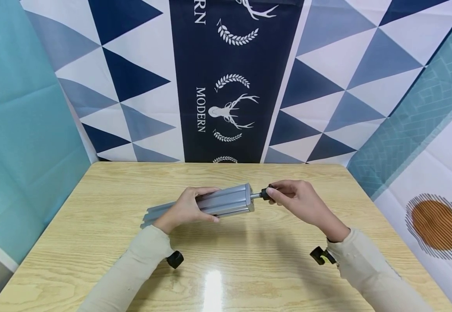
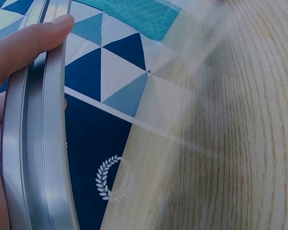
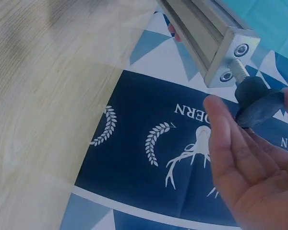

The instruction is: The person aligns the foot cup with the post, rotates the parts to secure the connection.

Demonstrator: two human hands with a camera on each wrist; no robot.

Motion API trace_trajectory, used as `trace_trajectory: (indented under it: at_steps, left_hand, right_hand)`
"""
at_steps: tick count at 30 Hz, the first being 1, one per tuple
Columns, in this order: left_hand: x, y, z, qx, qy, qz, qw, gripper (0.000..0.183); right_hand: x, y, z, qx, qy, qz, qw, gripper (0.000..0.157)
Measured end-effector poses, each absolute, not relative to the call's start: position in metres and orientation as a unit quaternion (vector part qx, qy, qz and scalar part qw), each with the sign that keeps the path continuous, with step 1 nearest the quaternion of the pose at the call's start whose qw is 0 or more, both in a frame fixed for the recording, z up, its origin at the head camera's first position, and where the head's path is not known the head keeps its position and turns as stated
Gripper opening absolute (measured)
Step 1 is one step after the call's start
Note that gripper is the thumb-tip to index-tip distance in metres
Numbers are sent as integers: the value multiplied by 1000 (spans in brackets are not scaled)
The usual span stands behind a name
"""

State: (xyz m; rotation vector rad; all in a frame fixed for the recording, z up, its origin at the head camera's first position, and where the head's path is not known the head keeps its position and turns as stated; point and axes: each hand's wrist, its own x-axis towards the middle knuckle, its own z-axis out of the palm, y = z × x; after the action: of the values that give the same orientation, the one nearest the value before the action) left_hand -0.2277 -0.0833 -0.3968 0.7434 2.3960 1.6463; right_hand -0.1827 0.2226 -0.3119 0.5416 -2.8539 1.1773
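Note:
My left hand [image 1: 186, 209] grips a grey aluminium extrusion [image 1: 231, 200] around its middle, holding it slanted over the table. Long grooves run along the extrusion [image 2: 55, 129] in the left wrist view, where the thumb lies across it. A square end plate [image 3: 233, 50] with two socket screws caps its right end. Out of that plate comes a threaded rod [image 3: 238, 71] carrying a black levelling foot [image 3: 259, 98] with a round base. My right hand [image 1: 298, 201] pinches this foot at its base between thumb and fingers. Some thread shows between plate and foot.
Beneath both hands is a light wood-grain table [image 1: 234, 273]. A patterned cloth [image 1: 226, 65] with triangles and deer heads hangs behind its far edge. Teal sheeting [image 1: 27, 117] stands at the left. Black wrist mounts [image 1: 175, 259] hang below both sleeves.

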Motion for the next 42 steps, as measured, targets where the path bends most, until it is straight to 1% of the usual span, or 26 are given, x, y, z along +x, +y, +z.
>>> trace_trajectory:
  at_steps: [3,5,10,12,15,18,21,25,27,30,32,34,37,40,42]
  left_hand:
    - [-227,-84,-397,243,797,548,71,72]
    - [-227,-84,-396,240,797,550,70,72]
    - [-227,-85,-393,240,794,555,64,73]
    - [-228,-86,-393,242,791,558,64,73]
    - [-228,-86,-394,245,789,560,67,72]
    - [-228,-86,-394,245,789,559,69,72]
    - [-228,-86,-395,243,792,556,66,72]
    - [-227,-85,-395,240,796,552,63,72]
    - [-228,-85,-395,240,796,552,66,73]
    - [-228,-84,-396,245,795,551,67,73]
    - [-228,-84,-397,250,793,551,66,73]
    - [-228,-84,-397,253,791,554,63,73]
    - [-228,-85,-396,251,786,561,63,72]
    - [-228,-86,-396,246,783,568,66,72]
    - [-228,-87,-396,244,782,569,68,72]
  right_hand:
    - [-182,223,-312,188,-913,361,17,50]
    - [-181,225,-312,230,-912,336,44,52]
    - [-181,228,-312,361,-886,264,121,76]
    - [-183,228,-312,388,-877,249,134,78]
    - [-185,228,-314,397,-873,244,145,74]
    - [-186,227,-317,387,-874,250,155,66]
    - [-185,224,-318,367,-880,261,153,56]
    - [-185,222,-317,297,-903,292,110,41]
    - [-186,221,-316,255,-912,313,79,40]
    - [-187,223,-316,215,-918,330,43,43]
    - [-188,224,-316,214,-916,338,30,44]
    - [-188,226,-317,228,-916,330,29,46]
    - [-187,229,-317,271,-912,304,54,59]
    - [-187,230,-317,326,-900,271,99,75]
    - [-187,230,-318,361,-888,254,127,78]
